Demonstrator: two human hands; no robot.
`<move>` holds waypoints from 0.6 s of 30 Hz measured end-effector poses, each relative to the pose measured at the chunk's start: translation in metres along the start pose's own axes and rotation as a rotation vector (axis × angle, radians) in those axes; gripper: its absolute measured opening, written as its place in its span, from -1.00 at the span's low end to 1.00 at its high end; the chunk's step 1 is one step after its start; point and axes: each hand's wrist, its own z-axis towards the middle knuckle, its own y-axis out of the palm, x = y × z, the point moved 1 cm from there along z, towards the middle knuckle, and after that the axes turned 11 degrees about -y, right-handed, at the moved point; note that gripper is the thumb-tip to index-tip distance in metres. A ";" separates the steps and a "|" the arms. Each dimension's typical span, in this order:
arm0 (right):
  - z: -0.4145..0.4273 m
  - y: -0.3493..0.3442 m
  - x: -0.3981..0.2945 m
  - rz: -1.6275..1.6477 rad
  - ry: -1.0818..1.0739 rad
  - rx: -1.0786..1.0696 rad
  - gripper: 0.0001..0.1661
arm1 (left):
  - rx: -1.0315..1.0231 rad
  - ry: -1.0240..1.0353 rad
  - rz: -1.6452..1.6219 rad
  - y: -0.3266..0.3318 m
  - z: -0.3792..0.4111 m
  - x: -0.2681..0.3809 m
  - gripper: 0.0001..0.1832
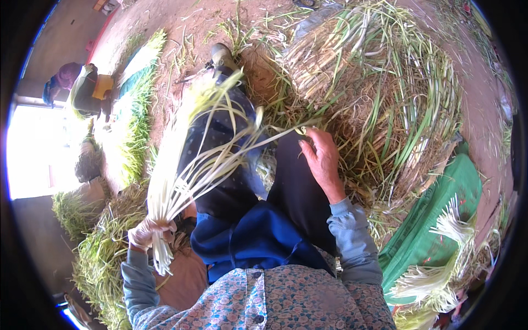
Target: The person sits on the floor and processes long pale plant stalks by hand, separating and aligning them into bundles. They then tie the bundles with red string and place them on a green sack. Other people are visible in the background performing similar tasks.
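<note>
My left hand (152, 232) is closed around the white stem ends of a bunch of long pale garlic chives or similar leafy stalks (175, 181). The stalks fan out upward over my left leg, turning yellow-green at the tips. My right hand (321, 154) is above my right knee, thumb and index finger bent by the tip of a thin pale leaf (288, 130) that trails from the bunch. Whether the fingers pinch it is not plain. A large heap of uncleaned green and brown stalks (383, 103) lies beside my right hand.
Trimmed pale bunches (425, 282) lie on a green woven sack (443, 185) at lower right. Yellow-green stalks (103, 255) are heaped at lower left. Farther left, a long row of stalks (138, 123) lies on the floor near a bent-over person (84, 88) holding a bunch.
</note>
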 end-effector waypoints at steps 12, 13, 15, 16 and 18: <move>-0.026 -0.010 0.038 0.456 0.459 0.220 -0.70 | 0.140 0.242 0.026 -0.005 0.051 -0.066 -0.77; -0.026 -0.011 0.038 0.471 0.466 0.218 -0.72 | 0.179 0.235 0.049 -0.003 0.049 -0.063 -0.77; -0.025 -0.011 0.038 0.520 0.474 0.243 -0.76 | 0.278 0.225 0.087 -0.002 0.049 -0.061 -0.78; -0.025 -0.010 0.036 0.555 0.475 0.269 -0.77 | 0.339 0.223 0.103 -0.002 0.049 -0.062 -0.78; -0.026 -0.010 0.036 0.549 0.454 0.303 -0.79 | 0.500 0.321 0.203 0.000 0.050 -0.064 -0.83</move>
